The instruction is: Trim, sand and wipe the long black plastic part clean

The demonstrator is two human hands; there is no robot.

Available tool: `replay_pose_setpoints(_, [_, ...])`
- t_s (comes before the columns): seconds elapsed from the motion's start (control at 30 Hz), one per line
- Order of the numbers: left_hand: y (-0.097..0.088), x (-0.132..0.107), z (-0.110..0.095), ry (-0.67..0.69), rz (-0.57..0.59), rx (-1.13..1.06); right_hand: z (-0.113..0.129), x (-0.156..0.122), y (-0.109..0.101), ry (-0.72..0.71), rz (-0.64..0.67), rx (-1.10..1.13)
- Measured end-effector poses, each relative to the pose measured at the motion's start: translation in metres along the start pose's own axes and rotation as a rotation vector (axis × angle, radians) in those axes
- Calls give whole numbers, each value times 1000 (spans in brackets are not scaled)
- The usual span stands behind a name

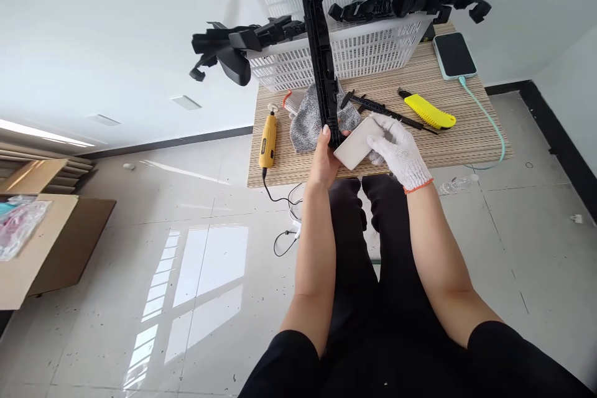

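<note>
My bare left hand (pixel 323 163) is closed around the lower end of a long black plastic trim piece (pixel 318 43), which stands up steeply past the basket. My right hand (pixel 397 144), in a white knit glove with an orange cuff edge, pinches a flat off-white rectangular sheet (pixel 356 145). The sheet is tilted close beside the lower end of the trim piece; whether they touch I cannot tell. Behind the trim piece lies a grey cloth (pixel 305 119). A black caliper (pixel 382 109) rests just beyond my right hand.
A white plastic basket (pixel 368 50) at the back of the table (pixel 291 165) carries black plastic parts (pixel 396 0) across its rim. On the left lies a yellow rotary tool (pixel 268 140) with a cord. A yellow utility knife (pixel 430 111) and a charging phone (pixel 453 55) lie right.
</note>
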State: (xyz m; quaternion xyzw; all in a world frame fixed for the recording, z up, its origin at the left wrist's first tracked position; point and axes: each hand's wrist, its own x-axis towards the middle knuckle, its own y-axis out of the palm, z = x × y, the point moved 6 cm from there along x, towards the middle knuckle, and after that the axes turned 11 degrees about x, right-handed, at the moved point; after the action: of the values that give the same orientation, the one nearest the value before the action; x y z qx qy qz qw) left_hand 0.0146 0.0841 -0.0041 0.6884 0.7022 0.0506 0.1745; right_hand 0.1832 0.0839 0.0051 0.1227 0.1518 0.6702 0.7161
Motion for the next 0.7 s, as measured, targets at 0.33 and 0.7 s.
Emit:
replay_pose_setpoints(0.33, [0, 8, 7, 10, 72, 36, 3, 2, -9, -43, -31, 42])
replay_pose_setpoints(0.7, [5, 11, 7, 34, 89, -3, 0, 2, 1, -8, 72, 14])
